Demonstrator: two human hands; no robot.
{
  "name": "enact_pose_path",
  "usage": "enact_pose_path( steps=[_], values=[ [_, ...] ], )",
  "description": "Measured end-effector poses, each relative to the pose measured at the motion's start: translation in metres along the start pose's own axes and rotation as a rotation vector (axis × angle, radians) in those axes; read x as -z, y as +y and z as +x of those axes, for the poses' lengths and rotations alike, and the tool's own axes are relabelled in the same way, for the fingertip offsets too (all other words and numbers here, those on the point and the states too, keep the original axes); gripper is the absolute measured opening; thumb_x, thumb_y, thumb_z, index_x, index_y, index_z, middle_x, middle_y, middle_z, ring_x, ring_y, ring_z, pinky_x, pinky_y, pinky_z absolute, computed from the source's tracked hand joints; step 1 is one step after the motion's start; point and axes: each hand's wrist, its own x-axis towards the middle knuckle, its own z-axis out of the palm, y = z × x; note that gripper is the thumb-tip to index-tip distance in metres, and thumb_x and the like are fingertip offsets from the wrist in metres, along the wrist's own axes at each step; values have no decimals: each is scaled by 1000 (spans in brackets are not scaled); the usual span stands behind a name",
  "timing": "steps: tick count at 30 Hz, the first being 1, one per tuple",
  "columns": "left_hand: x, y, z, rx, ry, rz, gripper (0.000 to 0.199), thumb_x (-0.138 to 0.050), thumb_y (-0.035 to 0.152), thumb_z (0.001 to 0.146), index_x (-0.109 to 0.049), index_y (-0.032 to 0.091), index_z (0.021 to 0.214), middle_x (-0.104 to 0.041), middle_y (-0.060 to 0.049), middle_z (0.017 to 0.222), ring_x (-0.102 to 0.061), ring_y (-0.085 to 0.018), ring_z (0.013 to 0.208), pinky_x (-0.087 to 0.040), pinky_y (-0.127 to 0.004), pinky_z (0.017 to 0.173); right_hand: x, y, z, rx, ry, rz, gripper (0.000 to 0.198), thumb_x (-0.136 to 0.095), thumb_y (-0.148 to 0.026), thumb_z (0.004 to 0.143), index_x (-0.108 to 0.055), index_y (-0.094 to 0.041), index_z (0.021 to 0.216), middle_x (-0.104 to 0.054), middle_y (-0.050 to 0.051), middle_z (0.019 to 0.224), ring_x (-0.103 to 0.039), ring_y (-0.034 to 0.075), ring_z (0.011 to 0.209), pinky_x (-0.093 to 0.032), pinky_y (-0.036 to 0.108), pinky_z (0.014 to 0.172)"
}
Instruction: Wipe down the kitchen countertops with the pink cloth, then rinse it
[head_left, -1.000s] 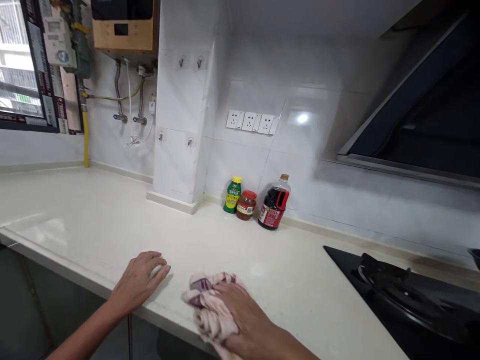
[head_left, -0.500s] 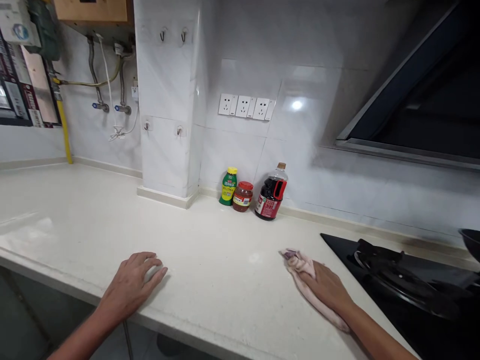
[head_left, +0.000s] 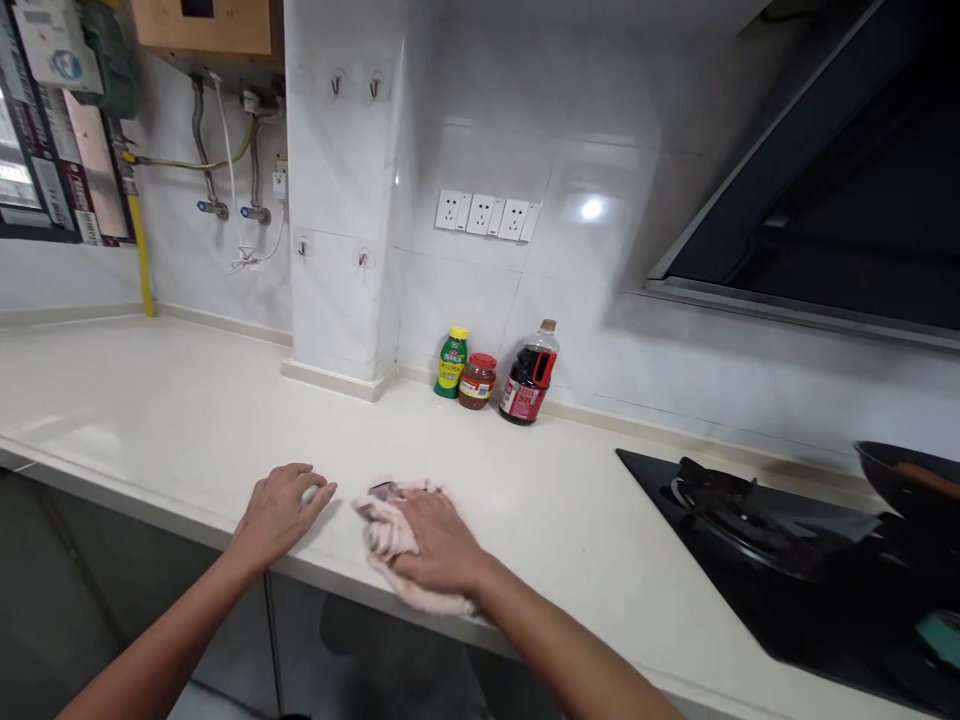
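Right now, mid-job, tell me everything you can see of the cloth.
The cloth is pale pink with a dark purplish patch near its far left corner. It looks like soft fabric, slightly blurred. It lies bunched and creased on the whitish counter, reaching the front edge. The right hand rests on top, hiding part of it.

There are two bottles (head_left: 528,376), one jar (head_left: 477,382), one cloth (head_left: 390,537), one pan (head_left: 892,487), four hooks (head_left: 336,85) and two blue-handled valves (head_left: 214,209).
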Motion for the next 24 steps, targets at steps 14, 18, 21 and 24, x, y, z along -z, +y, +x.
enact_pose_path(
  steps=[14, 18, 21, 24],
  values=[
    [0, -7, 7, 28, -148, 30, 50, -35, 57, 94, -71, 24, 106, -67, -12, 127, -54, -35, 125, -41, -51, 102, -68, 5, -122, -34, 454, -368, 43, -44, -25, 100, -49, -36, 141, -57, 11, 139, -48, 31, 134, -32, 57, 114],
    [1, -7, 9, 34, -162, 40, 51, -34, 58, 93, -71, 26, 107, -66, -10, 129, -54, -35, 127, -42, -49, 103, -61, 55, -195, -65, 548, -447, 46, -52, -26, 97, -50, -39, 141, -56, 10, 142, -48, 31, 135, -31, 57, 114],
    [-1, -7, 9, 38, -156, 47, 50, -34, 57, 92, -72, 27, 105, -66, -10, 129, -55, -34, 126, -42, -49, 103, -46, 97, -265, -60, 628, -502, 49, -59, -25, 93, -51, -35, 140, -56, 11, 141, -48, 30, 135, -28, 56, 116],
    [-2, -6, 9, 40, -137, 41, 50, -34, 57, 91, -72, 27, 104, -67, -9, 127, -55, -34, 125, -41, -50, 104, -26, 141, -335, -159, 646, -526, 46, -62, -30, 89, -55, -32, 134, -61, 10, 135, -51, 30, 132, -25, 56, 118]
  ],
)
